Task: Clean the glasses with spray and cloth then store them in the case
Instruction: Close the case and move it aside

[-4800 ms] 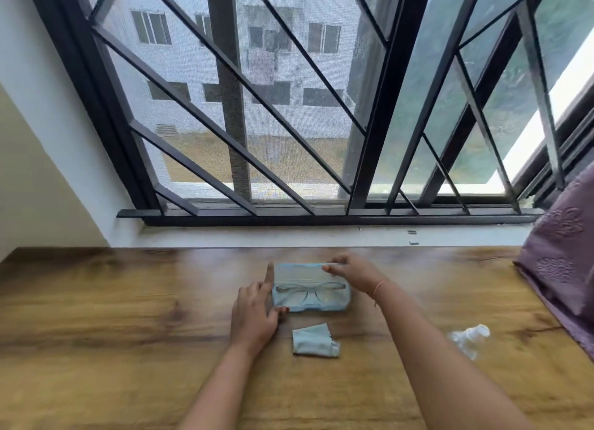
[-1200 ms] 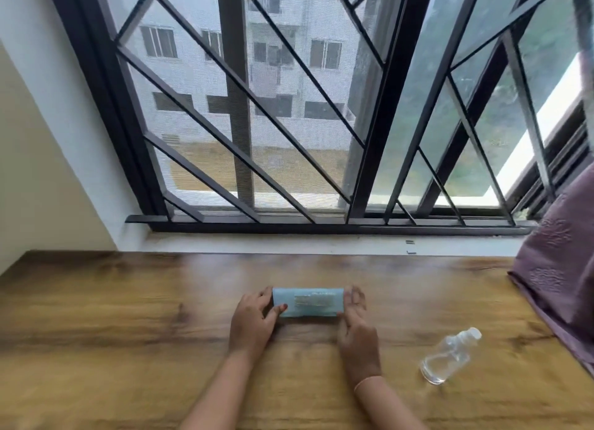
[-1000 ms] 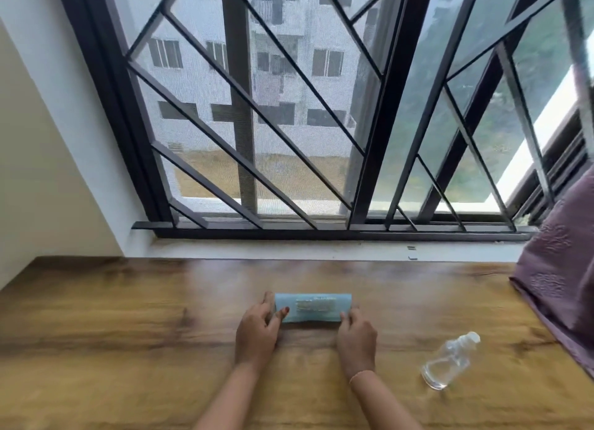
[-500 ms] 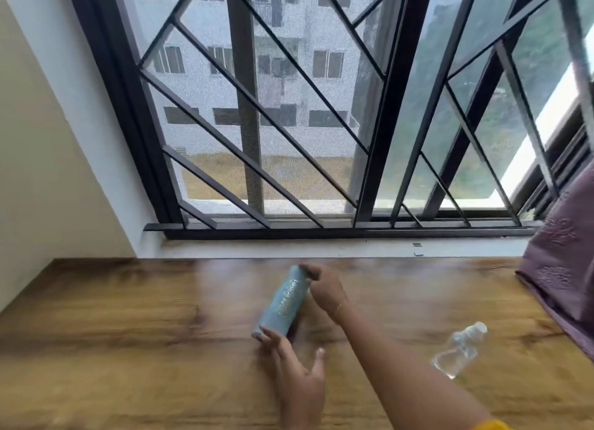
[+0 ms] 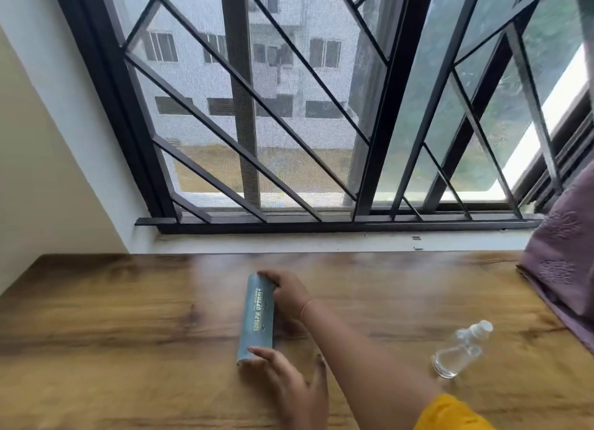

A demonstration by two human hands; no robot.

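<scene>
The light blue glasses case (image 5: 258, 317) lies closed on the wooden table (image 5: 128, 317), its long side pointing away from me and its gold lettering facing up. My right hand (image 5: 289, 293) reaches across and grips the case's far end, fingers curled over it. My left hand (image 5: 289, 388) touches the near end with straight fingers. The glasses and the cloth are not visible. The clear spray bottle (image 5: 459, 352) lies on its side to the right, apart from both hands.
A purple fabric cushion (image 5: 562, 262) covers the table's right edge. Behind the table run a white sill (image 5: 321, 241) and a window with a black metal grille (image 5: 369, 140). A cream wall (image 5: 38, 172) closes the left side.
The case, open with the glasses inside at first, is now closed, and the cloth is gone from the table. The case has turned from crosswise to lengthwise, with my hands at its ends.
</scene>
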